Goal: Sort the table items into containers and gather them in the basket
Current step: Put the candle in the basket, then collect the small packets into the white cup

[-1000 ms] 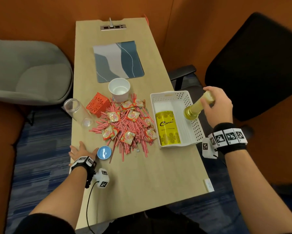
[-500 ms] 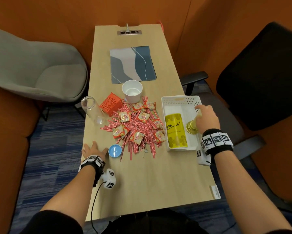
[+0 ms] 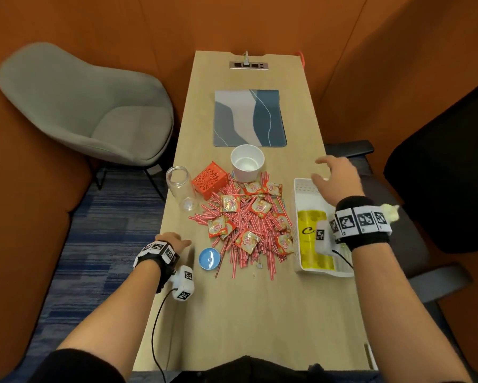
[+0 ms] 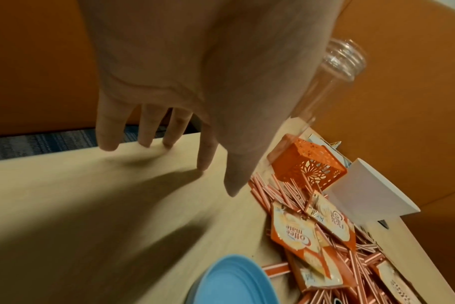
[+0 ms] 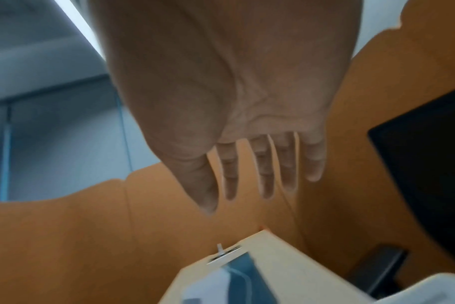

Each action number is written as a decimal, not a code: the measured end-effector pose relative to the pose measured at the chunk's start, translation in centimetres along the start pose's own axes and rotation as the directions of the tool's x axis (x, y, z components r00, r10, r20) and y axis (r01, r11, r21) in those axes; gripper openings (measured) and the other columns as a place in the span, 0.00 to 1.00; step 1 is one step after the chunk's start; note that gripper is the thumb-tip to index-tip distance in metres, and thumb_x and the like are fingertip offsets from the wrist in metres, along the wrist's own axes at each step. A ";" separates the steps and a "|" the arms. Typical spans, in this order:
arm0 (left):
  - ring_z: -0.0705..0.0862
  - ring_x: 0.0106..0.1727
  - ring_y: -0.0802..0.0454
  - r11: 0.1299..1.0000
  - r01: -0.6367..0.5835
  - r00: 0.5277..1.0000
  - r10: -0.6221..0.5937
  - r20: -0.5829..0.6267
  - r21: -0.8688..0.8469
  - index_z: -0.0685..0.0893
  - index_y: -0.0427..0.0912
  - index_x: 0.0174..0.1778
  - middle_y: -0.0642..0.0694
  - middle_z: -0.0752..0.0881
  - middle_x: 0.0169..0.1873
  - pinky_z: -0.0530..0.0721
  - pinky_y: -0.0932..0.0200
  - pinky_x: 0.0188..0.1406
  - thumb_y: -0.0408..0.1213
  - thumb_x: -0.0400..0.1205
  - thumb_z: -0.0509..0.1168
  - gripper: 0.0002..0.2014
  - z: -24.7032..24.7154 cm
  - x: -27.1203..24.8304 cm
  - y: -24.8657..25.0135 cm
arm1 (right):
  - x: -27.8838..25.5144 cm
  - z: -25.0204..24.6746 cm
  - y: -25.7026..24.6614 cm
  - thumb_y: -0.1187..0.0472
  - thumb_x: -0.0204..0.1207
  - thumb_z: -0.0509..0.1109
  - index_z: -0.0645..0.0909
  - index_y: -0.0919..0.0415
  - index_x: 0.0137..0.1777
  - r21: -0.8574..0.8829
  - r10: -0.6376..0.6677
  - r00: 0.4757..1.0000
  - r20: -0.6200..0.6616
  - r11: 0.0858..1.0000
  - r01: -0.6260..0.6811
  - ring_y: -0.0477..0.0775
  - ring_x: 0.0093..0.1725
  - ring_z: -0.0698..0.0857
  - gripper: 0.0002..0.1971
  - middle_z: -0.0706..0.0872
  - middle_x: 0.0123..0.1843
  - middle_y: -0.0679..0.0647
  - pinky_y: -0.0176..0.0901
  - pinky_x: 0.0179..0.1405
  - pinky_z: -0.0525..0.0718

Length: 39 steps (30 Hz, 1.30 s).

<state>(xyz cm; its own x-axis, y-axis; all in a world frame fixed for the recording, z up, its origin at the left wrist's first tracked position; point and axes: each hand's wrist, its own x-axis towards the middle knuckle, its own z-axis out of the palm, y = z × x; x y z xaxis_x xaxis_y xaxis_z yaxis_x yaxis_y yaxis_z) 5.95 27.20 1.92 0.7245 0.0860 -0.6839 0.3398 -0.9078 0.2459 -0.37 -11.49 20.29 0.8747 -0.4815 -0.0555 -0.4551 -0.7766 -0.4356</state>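
A heap of red-and-white sticks (image 3: 246,228) and coffee creamer sachets (image 3: 259,207) lies mid-table. Around it stand a white cup (image 3: 247,166), an orange perforated box (image 3: 210,179), a clear jar (image 3: 181,189) on its side and a blue lid (image 3: 209,259). The white basket (image 3: 301,189) at the right edge holds a yellow packet (image 3: 312,239); my wrist hides the rest of its inside. My right hand (image 3: 328,172) hovers over the basket's far end, fingers (image 5: 265,181) spread and empty. My left hand (image 3: 177,243) rests flat on the table beside the lid (image 4: 229,281), fingertips (image 4: 203,164) touching the wood.
A blue-grey mat (image 3: 248,118) and a power socket strip (image 3: 248,64) lie at the table's far end. A grey chair (image 3: 94,106) stands to the left, a black chair (image 3: 439,175) to the right. Orange walls enclose the table.
My right hand lowered the gold-capped bottle into the basket, let it go and rose open toward the basket's far end. The left hand stayed put.
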 end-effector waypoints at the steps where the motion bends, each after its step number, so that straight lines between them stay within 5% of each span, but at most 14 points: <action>1: 0.75 0.77 0.37 1.000 -0.001 1.000 0.001 -0.001 -0.017 0.78 0.42 0.78 0.36 0.75 0.79 0.73 0.45 0.79 0.57 0.83 0.67 0.31 -0.2 0.0 0.0 | 0.6 1.0 -1.8 0.55 0.79 0.71 0.79 0.52 0.70 0.081 -0.044 0.999 0.030 0.996 0.041 0.61 0.65 0.80 0.19 0.80 0.66 0.59 0.55 0.66 0.78; 4: 0.77 0.74 0.35 0.998 0.022 1.000 -0.023 -0.016 -0.066 0.79 0.42 0.77 0.34 0.72 0.78 0.76 0.45 0.76 0.55 0.81 0.71 0.31 -0.4 -0.6 0.1 | 3.2 6.2 -6.1 0.54 0.79 0.71 0.76 0.53 0.72 0.306 -0.037 0.988 0.149 0.952 -0.010 0.58 0.58 0.84 0.22 0.85 0.60 0.57 0.53 0.61 0.83; 8: 0.73 0.74 0.29 0.993 0.055 0.998 -0.057 -0.021 -0.105 0.71 0.47 0.81 0.34 0.64 0.77 0.76 0.41 0.74 0.56 0.80 0.71 0.35 0.4 -1.2 0.5 | 7.0 14.7 -7.8 0.50 0.78 0.70 0.63 0.58 0.81 0.422 0.183 0.930 0.319 0.851 -0.313 0.68 0.58 0.87 0.33 0.82 0.67 0.64 0.60 0.59 0.86; 12: 0.62 0.81 0.29 0.988 0.085 0.995 -0.091 -0.041 -0.128 0.65 0.46 0.84 0.33 0.60 0.81 0.68 0.35 0.78 0.58 0.79 0.71 0.40 2.2 -1.2 1.1 | 10.2 19.5 -7.8 0.48 0.79 0.67 0.66 0.62 0.78 0.433 0.313 0.889 0.336 0.786 -0.440 0.68 0.58 0.87 0.31 0.84 0.66 0.64 0.62 0.58 0.87; 15: 0.54 0.84 0.30 0.980 0.119 0.989 -0.131 -0.073 -0.157 0.62 0.45 0.86 0.32 0.56 0.83 0.61 0.38 0.82 0.55 0.79 0.72 0.42 3.3 -1.4 2.1 | 11.8 20.4 -7.7 0.51 0.82 0.65 0.71 0.65 0.76 0.375 0.333 0.881 0.335 0.811 -0.449 0.67 0.64 0.84 0.26 0.84 0.68 0.63 0.51 0.59 0.83; 18: 0.61 0.81 0.34 0.982 0.085 0.992 -0.100 -0.082 -0.170 0.63 0.45 0.84 0.34 0.63 0.79 0.67 0.40 0.78 0.53 0.79 0.72 0.41 3.2 -1.5 3.4 | 12.4 19.9 -7.2 0.57 0.82 0.63 0.79 0.69 0.69 0.311 0.336 0.891 0.306 0.849 -0.427 0.65 0.63 0.84 0.20 0.85 0.66 0.65 0.42 0.44 0.74; 22: 0.77 0.69 0.38 0.963 -0.172 0.980 0.147 -0.133 -0.206 0.79 0.47 0.74 0.38 0.79 0.67 0.77 0.47 0.68 0.51 0.82 0.70 0.26 2.0 -1.3 5.9 | 10.1 16.6 -6.9 0.62 0.83 0.62 0.82 0.73 0.62 0.344 0.284 0.933 0.221 0.872 -0.347 0.59 0.54 0.88 0.15 0.88 0.56 0.68 0.37 0.36 0.72; 24: 0.83 0.63 0.45 0.885 -0.297 0.955 0.266 -0.134 -0.359 0.83 0.46 0.70 0.45 0.84 0.60 0.80 0.57 0.57 0.50 0.84 0.69 0.20 1.0 -1.9 7.6 | 8.1 14.8 -6.4 0.67 0.82 0.60 0.80 0.72 0.56 0.475 0.241 0.943 0.230 0.818 -0.325 0.46 0.32 0.90 0.10 0.87 0.39 0.65 0.35 0.23 0.78; 26: 0.84 0.64 0.50 0.767 -0.353 0.928 0.360 -0.098 -0.536 0.81 0.48 0.73 0.50 0.85 0.60 0.80 0.62 0.54 0.57 0.84 0.66 0.25 0.1 -2.8 9.3 | 5.8 12.9 -5.4 0.69 0.81 0.59 0.78 0.73 0.59 0.552 0.161 0.945 0.283 0.779 -0.298 0.48 0.23 0.88 0.12 0.87 0.32 0.63 0.39 0.22 0.86; 28: 0.82 0.69 0.49 0.614 -0.311 0.905 0.424 -0.029 -0.726 0.72 0.54 0.80 0.47 0.82 0.70 0.83 0.53 0.64 0.69 0.79 0.63 0.36 -0.4 -3.6 10.8 | 3.6 11.2 -4.4 0.69 0.81 0.59 0.77 0.70 0.66 0.521 0.048 0.925 0.377 0.815 -0.254 0.57 0.27 0.91 0.15 0.89 0.32 0.66 0.53 0.30 0.91; 30: 0.82 0.71 0.43 0.492 -0.178 0.879 0.469 0.087 -0.852 0.67 0.60 0.80 0.42 0.77 0.76 0.87 0.46 0.63 0.73 0.74 0.65 0.40 -0.3 -4.7 11.9 | 1.3 9.9 -3.7 0.70 0.82 0.59 0.77 0.67 0.67 0.493 -0.051 0.876 0.479 0.842 -0.221 0.64 0.32 0.91 0.16 0.89 0.32 0.68 0.61 0.37 0.91; 34: 0.86 0.66 0.38 0.387 -0.039 0.856 0.489 0.168 -0.921 0.77 0.57 0.73 0.41 0.82 0.70 0.91 0.43 0.53 0.60 0.76 0.74 0.30 1.1 -6.8 11.4 | -2.8 9.0 -3.0 0.65 0.87 0.60 0.76 0.59 0.69 0.529 -0.176 0.789 0.589 0.822 -0.212 0.66 0.35 0.91 0.13 0.90 0.34 0.67 0.56 0.38 0.92; 37: 0.87 0.62 0.43 0.269 0.012 0.893 0.430 0.131 -0.963 0.79 0.54 0.71 0.41 0.84 0.67 0.91 0.42 0.54 0.49 0.85 0.68 0.19 1.9 -7.8 9.1 | -4.3 10.2 -2.4 0.51 0.88 0.59 0.82 0.59 0.64 0.596 -0.120 0.840 0.528 0.758 -0.266 0.60 0.37 0.89 0.16 0.89 0.42 0.65 0.54 0.39 0.90; 39: 0.85 0.65 0.43 0.212 0.006 0.911 0.402 0.092 -0.977 0.81 0.56 0.67 0.42 0.83 0.67 0.89 0.38 0.58 0.48 0.84 0.69 0.15 2.1 -7.9 7.1 | -4.9 12.9 -1.5 0.48 0.86 0.61 0.84 0.58 0.63 0.396 -0.074 0.906 0.418 0.912 -0.108 0.55 0.47 0.88 0.18 0.89 0.55 0.63 0.55 0.50 0.87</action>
<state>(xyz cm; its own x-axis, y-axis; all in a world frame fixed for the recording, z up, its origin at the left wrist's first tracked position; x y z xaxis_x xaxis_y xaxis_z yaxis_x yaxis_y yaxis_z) 1.39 19.21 7.63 0.7412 -0.3243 -0.5877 0.6621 0.2092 0.7196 -1.86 -2.72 9.62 0.8955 -0.2085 -0.3932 -0.4433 -0.4959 -0.7467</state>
